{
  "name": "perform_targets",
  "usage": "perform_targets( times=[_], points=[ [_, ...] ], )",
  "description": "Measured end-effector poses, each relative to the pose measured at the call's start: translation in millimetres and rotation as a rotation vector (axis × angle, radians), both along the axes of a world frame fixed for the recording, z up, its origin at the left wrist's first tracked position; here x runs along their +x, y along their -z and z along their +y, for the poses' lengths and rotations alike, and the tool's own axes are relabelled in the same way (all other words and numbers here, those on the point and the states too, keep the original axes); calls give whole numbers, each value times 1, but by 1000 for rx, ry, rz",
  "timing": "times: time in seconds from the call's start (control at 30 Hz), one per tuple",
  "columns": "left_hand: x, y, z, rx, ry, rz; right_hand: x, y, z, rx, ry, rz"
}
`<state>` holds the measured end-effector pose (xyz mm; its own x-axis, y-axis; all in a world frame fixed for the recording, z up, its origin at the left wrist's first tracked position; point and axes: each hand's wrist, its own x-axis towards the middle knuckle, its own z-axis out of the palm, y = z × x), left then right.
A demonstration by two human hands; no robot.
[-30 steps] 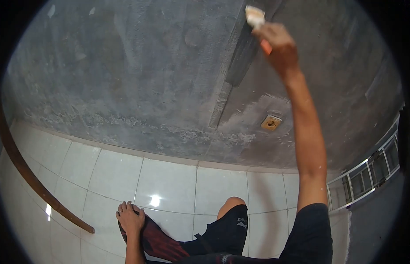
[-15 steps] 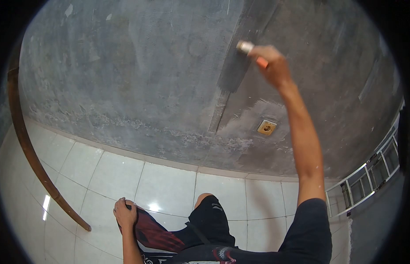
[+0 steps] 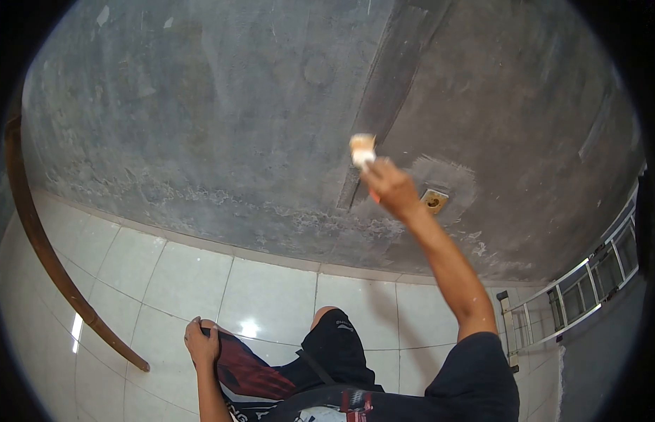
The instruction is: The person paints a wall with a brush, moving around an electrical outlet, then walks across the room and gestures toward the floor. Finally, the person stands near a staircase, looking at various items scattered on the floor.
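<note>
Paintbrush sits at the wall, clasped firmly in the right hand; the left hand drapes unclenched over one leg, grasping nothing. An overlong sweep could smear the nearby outlet box.

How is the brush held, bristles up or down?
The brush points bristles up: they show above the right hand, with orange handle visible lower down.
</note>
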<state>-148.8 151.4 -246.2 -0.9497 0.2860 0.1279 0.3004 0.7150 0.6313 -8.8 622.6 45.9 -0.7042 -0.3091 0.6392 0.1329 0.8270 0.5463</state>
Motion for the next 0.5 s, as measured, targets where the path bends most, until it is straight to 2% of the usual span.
perform_targets(
  times=[0.03,0.1,0.13,0.27,0.43,0.47,0.5],
  points=[
    [-1,-1,2,-5,6,0,5,17,-6,-5,6,0],
    [-1,0,5,2,24,7,13,37,-15,-358,-15,-59],
    [-2,-1,6,-5,29,3,15,36,-13,-365,-10,-62],
    [-3,3,11,7,26,-21,20,-26,25,-527,-63,-25],
    [0,-1,14,9,35,-33,30,-178,35,-58,-80,283],
    [-1,0,15,7,30,-28,32,-196,33,66,-50,354],
    [-1,0,15,5,26,-23,34,-203,25,64,-41,353]
  ],
)
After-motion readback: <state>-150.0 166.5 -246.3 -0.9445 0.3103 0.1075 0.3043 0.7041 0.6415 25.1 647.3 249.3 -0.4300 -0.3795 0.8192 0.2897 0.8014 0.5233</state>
